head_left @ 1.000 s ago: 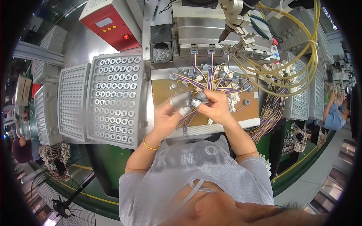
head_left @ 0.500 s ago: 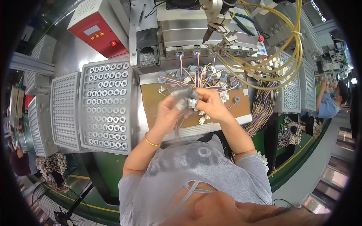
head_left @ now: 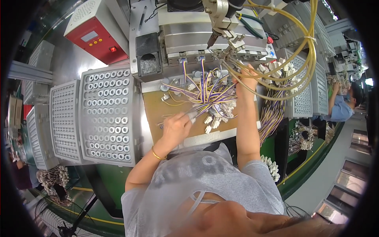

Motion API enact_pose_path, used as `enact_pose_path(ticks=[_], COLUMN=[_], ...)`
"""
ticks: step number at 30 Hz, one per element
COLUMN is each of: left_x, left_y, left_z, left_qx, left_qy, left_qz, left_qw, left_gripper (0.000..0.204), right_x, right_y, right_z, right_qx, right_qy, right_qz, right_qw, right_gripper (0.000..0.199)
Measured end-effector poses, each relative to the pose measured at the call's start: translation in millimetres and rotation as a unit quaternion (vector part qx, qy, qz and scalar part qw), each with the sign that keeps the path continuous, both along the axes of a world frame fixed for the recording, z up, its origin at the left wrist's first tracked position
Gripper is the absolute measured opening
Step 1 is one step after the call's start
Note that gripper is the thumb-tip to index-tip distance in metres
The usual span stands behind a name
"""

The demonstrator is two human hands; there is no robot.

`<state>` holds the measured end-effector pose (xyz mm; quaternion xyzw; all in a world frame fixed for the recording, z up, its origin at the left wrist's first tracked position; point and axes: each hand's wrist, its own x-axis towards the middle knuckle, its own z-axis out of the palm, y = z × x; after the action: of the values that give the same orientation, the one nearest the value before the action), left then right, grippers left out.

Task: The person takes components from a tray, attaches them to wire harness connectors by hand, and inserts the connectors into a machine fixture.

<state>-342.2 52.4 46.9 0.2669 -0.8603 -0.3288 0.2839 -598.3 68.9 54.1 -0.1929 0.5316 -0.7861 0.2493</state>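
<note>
Ideally, the left hand [head_left: 176, 127], fingertips pinching thin purple, yellow and white wires [head_left: 204, 105], should hold them slack; the right hand [head_left: 246, 77], grip indiscernible, should clear the translucent yellow tubes [head_left: 314, 19].

The two hands, together over the board [head_left: 154, 107] in both earlier pictures, are now well apart. The right hand [head_left: 248, 77] is away toward 2 o'clock from the left hand [head_left: 176, 126], up by the front of the machine [head_left: 185, 36] and partly behind the yellow tubes [head_left: 313, 47]. Its forearm [head_left: 248, 124], slanted toward 11 o'clock before, now points nearly to 12 and crosses the board's 3 o'clock side. The left hand is more curled, knuckles up, its fingertips pinching wires [head_left: 205, 106] that fan out toward 2 o'clock. The camera's view shifts too, leaving the filled tray [head_left: 136, 118] further toward 8 o'clock.
</note>
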Motion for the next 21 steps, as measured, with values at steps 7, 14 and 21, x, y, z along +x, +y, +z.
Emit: enact_pose_path(ticks=[7, 14, 21], left_x=[46.3, 59.7, 58.9], left_y=[-24.7, -31.7, -24.1], left_z=[20.8, 42.7, 41.2], left_qx=[0.182, 0.114, 0.101], left_qy=[-0.057, 0.035, 0.043], left_qz=[0.010, 0.115, 0.129], left_qw=[0.982, 0.986, 0.986], left_gripper=[0.021, 0.023, 0.024], right_x=[6.0, -0.4, -6.6], right_y=[-10.3, -9.6, -8.1], right_z=[-5.2, -0.1, -3.5], right_qx=[0.027, -0.008, 0.005], right_qy=[-0.064, -0.049, 0.026], right_qz=[-0.024, 0.036, 0.062], right_qw=[0.997, 0.998, 0.998], right_gripper=[0.007, 0.012, 0.014])
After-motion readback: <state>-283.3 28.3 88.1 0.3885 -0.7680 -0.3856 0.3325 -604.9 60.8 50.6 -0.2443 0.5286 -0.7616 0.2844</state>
